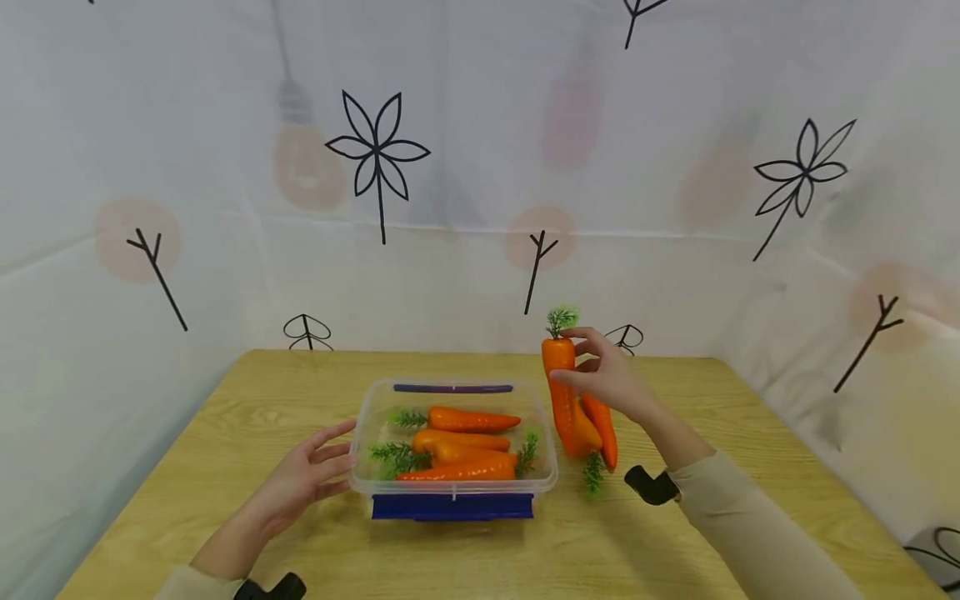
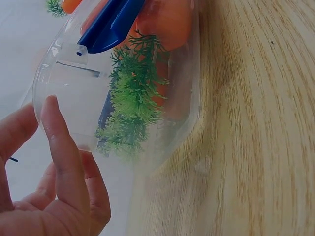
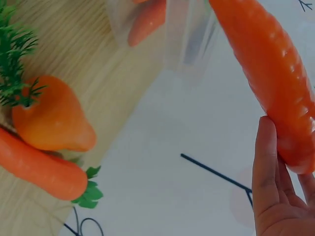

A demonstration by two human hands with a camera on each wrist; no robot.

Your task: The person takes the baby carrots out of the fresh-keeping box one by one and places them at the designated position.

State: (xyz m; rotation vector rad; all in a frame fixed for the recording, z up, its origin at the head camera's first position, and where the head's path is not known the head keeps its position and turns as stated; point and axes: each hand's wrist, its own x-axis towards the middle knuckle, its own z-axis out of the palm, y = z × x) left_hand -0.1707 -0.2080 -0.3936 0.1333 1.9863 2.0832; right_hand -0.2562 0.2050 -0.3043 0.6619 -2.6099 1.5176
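Upright beside the box's right end, a toy carrot [image 1: 558, 387] with a green top is held by my right hand [image 1: 606, 379], fingers and thumb round its thick upper end. In the right wrist view, the bumpy carrot [image 3: 275, 73] slants above the table. My left hand [image 1: 303, 477] rests its fairly straight, spread fingers at the left rim of a clear plastic box [image 1: 453, 485] with blue latches. Inside lie several toy carrots [image 1: 472, 419], their green tops pointing left or right. In the left wrist view, fingertips [image 2: 50, 105] touch the clear wall.
On the wooden table [image 1: 667, 517], right of the box, lie a short fat orange carrot [image 3: 51, 115] and a slim carrot [image 3: 44, 167]. A white patterned curtain [image 1: 465, 167] hangs behind the table. A blue latch [image 1: 452, 506] hangs along the box's front.
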